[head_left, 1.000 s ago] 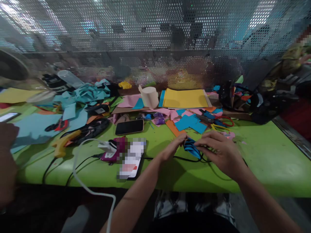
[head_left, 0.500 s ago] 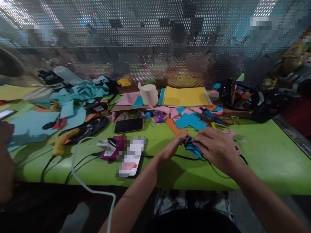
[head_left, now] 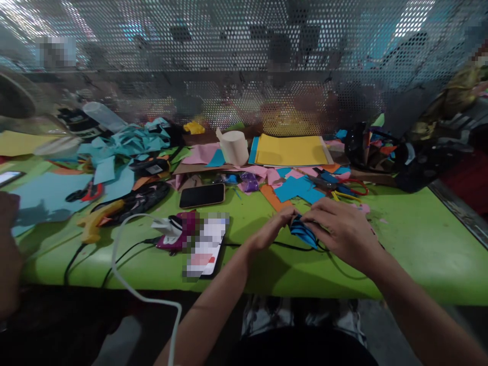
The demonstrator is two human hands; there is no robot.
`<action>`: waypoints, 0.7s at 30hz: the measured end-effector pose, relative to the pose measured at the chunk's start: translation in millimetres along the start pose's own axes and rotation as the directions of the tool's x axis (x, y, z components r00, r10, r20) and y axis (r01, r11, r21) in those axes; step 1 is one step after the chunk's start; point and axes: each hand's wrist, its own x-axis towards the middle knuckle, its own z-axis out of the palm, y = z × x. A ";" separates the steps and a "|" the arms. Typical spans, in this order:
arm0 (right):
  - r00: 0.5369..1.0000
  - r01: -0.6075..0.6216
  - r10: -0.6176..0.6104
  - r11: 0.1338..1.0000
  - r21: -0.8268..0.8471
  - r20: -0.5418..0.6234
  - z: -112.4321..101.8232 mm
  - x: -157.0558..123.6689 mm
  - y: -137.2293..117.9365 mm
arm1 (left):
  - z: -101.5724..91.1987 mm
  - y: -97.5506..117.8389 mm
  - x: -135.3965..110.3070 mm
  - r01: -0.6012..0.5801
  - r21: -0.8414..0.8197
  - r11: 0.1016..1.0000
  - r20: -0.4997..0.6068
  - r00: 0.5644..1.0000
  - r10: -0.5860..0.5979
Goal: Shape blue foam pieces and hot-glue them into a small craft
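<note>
Between my two hands is a small piece of folded blue paper, with layered pleats showing. My left hand pinches its upper left edge with thumb and fingers. My right hand closes on its upper right side, fingertips pressed against the folds. The paper is held just above the green tabletop. Flat blue paper pieces and an orange strip lie right behind my hands. A black cable passes beneath them.
A lit phone, a dark phone and a yellow glue gun lie to the left. Farther back are a white roll, yellow sheets and teal paper scraps. Another person's hand is at the far left.
Both hands keep their grip on the folded blue paper in nearly the same place. My right hand has turned slightly; otherwise little differs.
</note>
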 end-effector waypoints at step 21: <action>0.990 0.110 -0.079 0.952 -0.286 0.117 -0.1 4.4 -4.2 | -0.3 -2.1 -0.7 -0.041 -0.035 0.999 0.019 0.999 0.042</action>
